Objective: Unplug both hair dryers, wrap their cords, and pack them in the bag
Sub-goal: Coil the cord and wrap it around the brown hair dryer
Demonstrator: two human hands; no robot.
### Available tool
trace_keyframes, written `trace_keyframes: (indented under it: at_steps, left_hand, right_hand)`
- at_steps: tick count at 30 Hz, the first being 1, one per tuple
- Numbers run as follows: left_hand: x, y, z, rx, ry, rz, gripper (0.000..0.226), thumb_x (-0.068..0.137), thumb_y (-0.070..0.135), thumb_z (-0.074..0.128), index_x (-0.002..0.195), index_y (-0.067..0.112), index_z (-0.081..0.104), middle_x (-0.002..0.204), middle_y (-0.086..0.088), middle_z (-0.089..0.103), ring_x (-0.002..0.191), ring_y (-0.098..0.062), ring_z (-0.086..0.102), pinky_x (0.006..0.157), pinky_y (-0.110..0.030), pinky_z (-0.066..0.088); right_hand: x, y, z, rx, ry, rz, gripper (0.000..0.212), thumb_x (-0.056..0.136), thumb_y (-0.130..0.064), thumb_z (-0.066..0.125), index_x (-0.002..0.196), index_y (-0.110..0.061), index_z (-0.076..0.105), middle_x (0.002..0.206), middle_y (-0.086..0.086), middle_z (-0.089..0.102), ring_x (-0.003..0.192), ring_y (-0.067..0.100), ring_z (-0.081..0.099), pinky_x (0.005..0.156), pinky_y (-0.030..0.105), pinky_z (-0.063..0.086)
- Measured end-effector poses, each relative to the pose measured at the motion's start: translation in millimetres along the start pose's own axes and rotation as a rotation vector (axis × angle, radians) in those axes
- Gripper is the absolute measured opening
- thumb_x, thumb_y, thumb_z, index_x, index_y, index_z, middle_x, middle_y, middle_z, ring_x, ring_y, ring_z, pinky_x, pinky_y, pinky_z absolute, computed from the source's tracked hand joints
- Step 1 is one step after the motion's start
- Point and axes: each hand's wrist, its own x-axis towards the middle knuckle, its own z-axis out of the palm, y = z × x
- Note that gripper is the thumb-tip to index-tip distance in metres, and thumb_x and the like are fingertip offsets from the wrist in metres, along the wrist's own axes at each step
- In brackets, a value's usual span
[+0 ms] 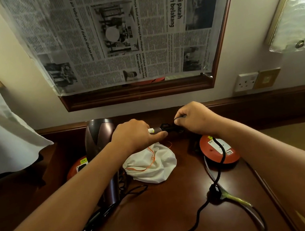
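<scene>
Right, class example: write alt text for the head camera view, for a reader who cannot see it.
Over a dark wooden desk, the left hand grips a hair dryer handle while the right hand pinches its black cord. A white drawstring bag lies below, with a second hair dryer at left.

Under my fingers is a dark polished wooden desk (160,220), its raised back edge just beyond them. Above my fingers hangs a wood-framed mirror (222,49) covered with newspaper (118,33) on a pale wall. Up to their right sits a white wall socket (246,81); a white curtain (0,122) hangs far left.
</scene>
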Motion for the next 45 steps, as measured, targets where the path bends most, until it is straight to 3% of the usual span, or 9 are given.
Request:
trace_keyframes:
  at_steps: [3,9,13,18,26,30,38,45]
  left_hand:
    - [-2,-1,0,-0.027,0.019,-0.046,0.074,0.074,0.089,0.028,0.069,0.022,0.060,0.068,0.005,0.058,0.063,-0.012,0.056,0.058,-0.029,0.045]
    - [-8,-5,-1,-0.090,0.071,-0.132,0.071,0.075,0.088,0.030,0.066,0.021,0.055,0.068,0.003,0.057,0.063,-0.014,0.054,0.058,-0.031,0.044]
    - [-13,-6,-5,-0.097,0.087,-0.142,0.073,0.076,0.087,0.028,0.066,0.020,0.055,0.068,0.001,0.058,0.063,-0.015,0.055,0.060,-0.032,0.044]
    - [-16,-5,-1,-0.182,0.104,-0.133,0.077,0.074,0.088,0.026,0.062,0.017,0.054,0.063,0.000,0.057,0.060,-0.016,0.056,0.055,-0.030,0.042]
    - [-20,-7,-8,-0.205,0.110,-0.113,0.077,0.074,0.088,0.026,0.062,0.016,0.054,0.063,-0.001,0.059,0.059,-0.016,0.057,0.053,-0.030,0.039]
    - [-20,-4,-7,-0.217,0.107,-0.106,0.079,0.073,0.088,0.025,0.061,0.016,0.055,0.061,-0.001,0.058,0.058,-0.015,0.056,0.052,-0.029,0.038]
    - [-14,1,-5,-0.320,0.122,-0.071,0.083,0.066,0.092,0.023,0.055,0.014,0.050,0.052,0.001,0.052,0.052,-0.015,0.053,0.050,-0.029,0.038]
    - [-10,5,-12,-0.341,0.110,0.027,0.084,0.062,0.097,0.021,0.052,0.016,0.042,0.048,0.002,0.042,0.045,-0.012,0.041,0.048,-0.030,0.034]
  right_hand:
    - [-12,-3,9,0.025,0.059,0.004,0.020,0.096,-0.018,0.049,0.096,-0.017,0.069,0.071,-0.004,0.061,0.058,0.008,0.052,0.048,0.016,0.036]
    - [-32,-2,37,0.308,0.161,0.082,0.020,0.096,-0.011,0.041,0.099,-0.018,0.060,0.073,-0.002,0.058,0.055,0.007,0.048,0.043,0.014,0.035]
    - [-40,5,53,0.529,0.185,0.086,0.019,0.097,-0.007,0.046,0.092,-0.021,0.058,0.074,0.003,0.062,0.059,0.011,0.053,0.052,0.021,0.041]
    - [-53,3,66,0.706,0.177,0.115,0.018,0.099,-0.014,0.045,0.095,-0.007,0.061,0.067,0.005,0.060,0.049,0.012,0.051,0.046,0.023,0.045]
    - [-63,7,78,0.923,0.134,0.107,0.028,0.102,-0.023,0.039,0.094,-0.002,0.055,0.060,0.002,0.039,0.045,0.009,0.029,0.039,0.021,0.024]
    - [-67,10,81,1.083,0.167,0.051,0.029,0.102,-0.022,0.037,0.090,-0.004,0.056,0.057,0.001,0.034,0.044,0.009,0.025,0.038,0.020,0.021]
    - [-64,35,88,1.172,0.083,0.038,0.024,0.101,-0.015,0.036,0.094,-0.008,0.057,0.066,0.005,0.037,0.051,0.015,0.025,0.046,0.026,0.019]
    - [-46,61,90,1.130,-0.074,0.067,0.032,0.094,-0.041,0.044,0.079,-0.014,0.053,0.059,0.002,0.028,0.047,0.014,0.023,0.044,0.024,0.020]
